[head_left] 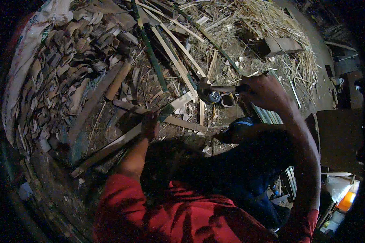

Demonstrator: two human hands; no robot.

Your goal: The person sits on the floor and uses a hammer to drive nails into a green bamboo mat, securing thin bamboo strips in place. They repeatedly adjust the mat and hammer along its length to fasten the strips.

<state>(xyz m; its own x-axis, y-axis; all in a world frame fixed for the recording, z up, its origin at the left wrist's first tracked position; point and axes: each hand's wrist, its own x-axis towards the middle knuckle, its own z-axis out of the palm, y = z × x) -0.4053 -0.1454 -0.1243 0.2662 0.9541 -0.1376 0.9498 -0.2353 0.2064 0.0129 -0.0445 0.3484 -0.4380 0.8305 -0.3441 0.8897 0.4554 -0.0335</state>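
My left hand (151, 126) is closed round a split bamboo piece (177, 103), green on one side and pale at its far end. A longer plank (109, 150) slants down to the left from beside that hand; whether the two are one piece I cannot tell. On the right, my right hand (263, 91) grips the handle of a hammer (221, 88). Its dark head hangs near the bamboo's pale end, apart from or touching it, I cannot tell. Just below the handle lies what looks like a tape measure (215, 97), round-faced with yellow edges.
Bamboo strips (174, 56) fan out ahead. A heap of curved wood offcuts (65, 69) fills the left side, beside a white sack (32, 48). Straw and shavings (251, 20) lie far right around a wood block (282, 45). My foot (239, 129) rests below the hammer.
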